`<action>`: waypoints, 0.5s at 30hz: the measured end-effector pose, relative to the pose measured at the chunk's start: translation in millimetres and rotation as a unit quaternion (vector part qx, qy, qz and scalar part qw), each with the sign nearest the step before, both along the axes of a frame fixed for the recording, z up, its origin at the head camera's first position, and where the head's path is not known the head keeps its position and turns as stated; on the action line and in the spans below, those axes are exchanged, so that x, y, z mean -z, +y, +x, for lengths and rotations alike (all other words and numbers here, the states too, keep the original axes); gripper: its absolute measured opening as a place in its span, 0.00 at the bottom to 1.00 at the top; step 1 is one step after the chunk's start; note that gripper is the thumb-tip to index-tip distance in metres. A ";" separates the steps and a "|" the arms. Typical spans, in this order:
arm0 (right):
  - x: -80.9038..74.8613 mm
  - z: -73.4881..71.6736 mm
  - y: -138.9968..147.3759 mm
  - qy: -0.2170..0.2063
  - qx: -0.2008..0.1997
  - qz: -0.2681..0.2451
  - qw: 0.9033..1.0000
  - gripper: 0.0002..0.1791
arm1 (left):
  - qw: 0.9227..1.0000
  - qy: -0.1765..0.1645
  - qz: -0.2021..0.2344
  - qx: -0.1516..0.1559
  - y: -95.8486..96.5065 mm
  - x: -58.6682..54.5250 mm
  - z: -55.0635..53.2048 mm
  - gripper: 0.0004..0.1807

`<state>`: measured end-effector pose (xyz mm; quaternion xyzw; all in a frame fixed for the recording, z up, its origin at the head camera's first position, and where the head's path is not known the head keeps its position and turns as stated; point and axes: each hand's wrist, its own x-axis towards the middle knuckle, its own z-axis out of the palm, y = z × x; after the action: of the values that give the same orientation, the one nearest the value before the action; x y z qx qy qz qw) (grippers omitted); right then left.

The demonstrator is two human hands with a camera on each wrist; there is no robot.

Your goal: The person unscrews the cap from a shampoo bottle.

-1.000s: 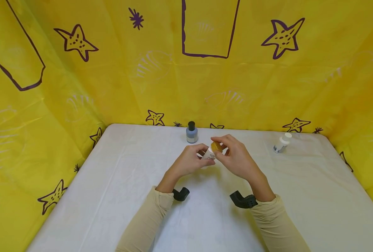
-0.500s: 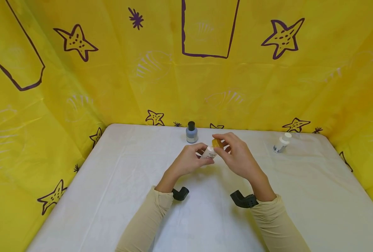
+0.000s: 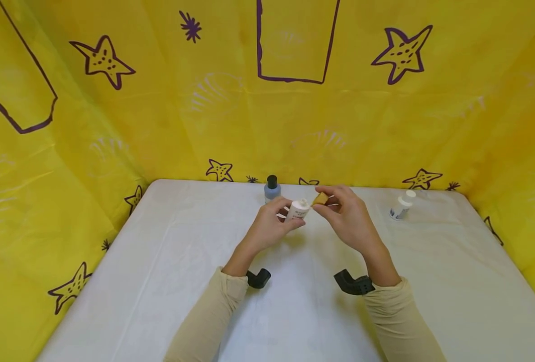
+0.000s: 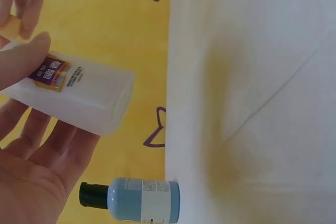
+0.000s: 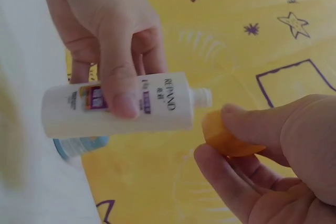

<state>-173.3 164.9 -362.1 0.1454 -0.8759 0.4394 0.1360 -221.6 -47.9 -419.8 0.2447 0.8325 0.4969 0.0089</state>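
Observation:
Held up over the table, a white bottle [image 3: 298, 210] tilts in my left hand [image 3: 269, 223], with the thumb on its label and the fingers behind it. Its narrow threaded neck is bare in the right wrist view, where the bottle [image 5: 163, 103] shows a printed label. Between thumb and fingertips my right hand [image 3: 350, 218] pinches a yellow-orange cap [image 3: 320, 199]. The cap [image 5: 223, 137] is just off the neck, with a small gap between them. Behind the left hand a blue bottle [image 3: 272, 191] with a black cap stands upright, partly hidden by that hand.
Another white bottle [image 3: 402, 206] with a white cap stands at the back right of the white-covered table [image 3: 181, 241]. A yellow cloth [image 3: 231, 115] with starfish drawings rises behind and at both sides. Dark curved mounts [image 3: 353, 282] sit at the wrists.
My right hand has drawn the yellow cap off the white bottle, up and to the right, baring the neck. My left hand has shifted slightly left with the bottle. The view has turned a little.

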 end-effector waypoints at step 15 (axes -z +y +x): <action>15.1 -16.1 13.4 -0.057 0.033 0.025 0.998 0.19 | 0.998 -0.049 0.035 -0.035 10.3 -11.8 -14.0 0.24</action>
<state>-189.4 178.4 -377.2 0.0944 -0.8973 0.4201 0.0972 -235.6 -37.6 -407.9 0.1914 0.8212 0.5370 0.0237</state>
